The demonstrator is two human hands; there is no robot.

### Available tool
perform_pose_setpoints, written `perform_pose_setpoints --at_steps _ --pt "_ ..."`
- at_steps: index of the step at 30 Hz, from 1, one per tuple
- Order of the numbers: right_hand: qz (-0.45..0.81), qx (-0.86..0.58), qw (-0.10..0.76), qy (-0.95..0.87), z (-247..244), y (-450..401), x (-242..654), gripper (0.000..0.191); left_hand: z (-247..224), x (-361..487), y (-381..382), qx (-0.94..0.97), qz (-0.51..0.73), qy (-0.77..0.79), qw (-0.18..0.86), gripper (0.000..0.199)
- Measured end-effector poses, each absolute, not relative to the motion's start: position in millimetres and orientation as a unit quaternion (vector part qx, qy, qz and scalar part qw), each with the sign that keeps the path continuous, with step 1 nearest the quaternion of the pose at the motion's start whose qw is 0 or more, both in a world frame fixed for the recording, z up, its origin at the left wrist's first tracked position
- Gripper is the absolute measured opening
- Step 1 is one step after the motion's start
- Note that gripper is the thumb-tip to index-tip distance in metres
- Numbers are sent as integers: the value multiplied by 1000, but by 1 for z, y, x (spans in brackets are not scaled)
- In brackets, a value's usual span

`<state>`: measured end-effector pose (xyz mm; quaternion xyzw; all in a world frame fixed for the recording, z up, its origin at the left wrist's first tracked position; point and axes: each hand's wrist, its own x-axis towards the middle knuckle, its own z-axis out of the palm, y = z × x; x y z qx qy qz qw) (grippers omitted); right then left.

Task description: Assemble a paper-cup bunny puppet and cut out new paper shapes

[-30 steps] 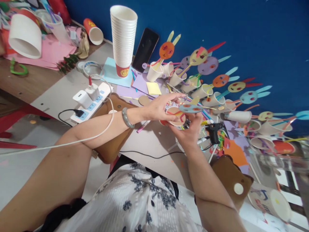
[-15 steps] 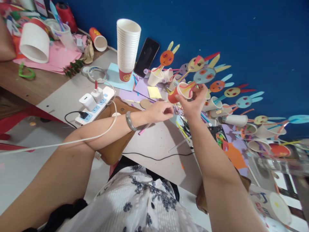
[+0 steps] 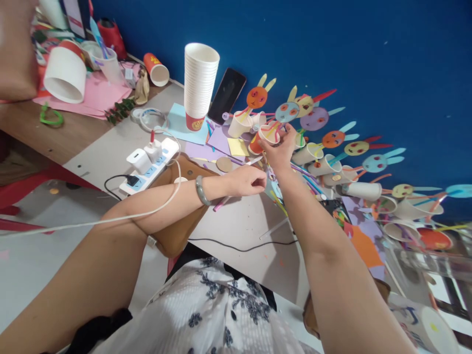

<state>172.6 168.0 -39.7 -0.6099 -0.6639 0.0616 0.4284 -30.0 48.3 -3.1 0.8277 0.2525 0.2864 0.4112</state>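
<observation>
My right hand is closed round a red and white paper cup, tilted beside the other cups by the wall. From this cup rises a light blue paper rabbit face with orange eyes. My left hand hovers over the table, fingers curled in loosely, with nothing visible in them. A white cup with an orange rabbit face stands just left of the held cup. Several more cups with rabbit faces, including a purple face, line up to the right.
A tall stack of paper cups stands by a black phone. A power strip and its white cable lie left, the cable crossing above my left forearm. Orange paper lies right. Another person's arm shows top left.
My right hand has moved left and slightly back toward me with the cup, bringing its blue rabbit face left and uncovering the purple face behind. My left hand stays about where it was.
</observation>
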Motion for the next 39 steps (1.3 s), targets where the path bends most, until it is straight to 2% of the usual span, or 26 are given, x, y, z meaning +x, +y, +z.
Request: perform_pose_setpoints --at_steps 20,27,32,37,39 --pt "56 -600 418 -679 -47 163 170 105 -4 -31 50 846 275 234 392 6" --pt "43 -587 436 -681 -45 136 180 94 -3 -31 49 844 266 239 400 5" --pt "60 -535 494 -683 -24 72 166 77 2 -32 47 847 255 236 403 6" --pt "168 -454 505 -715 41 -48 137 44 2 -32 47 858 238 240 386 7" --pt "187 -439 493 -727 67 -104 134 52 1 -32 48 866 236 230 376 7"
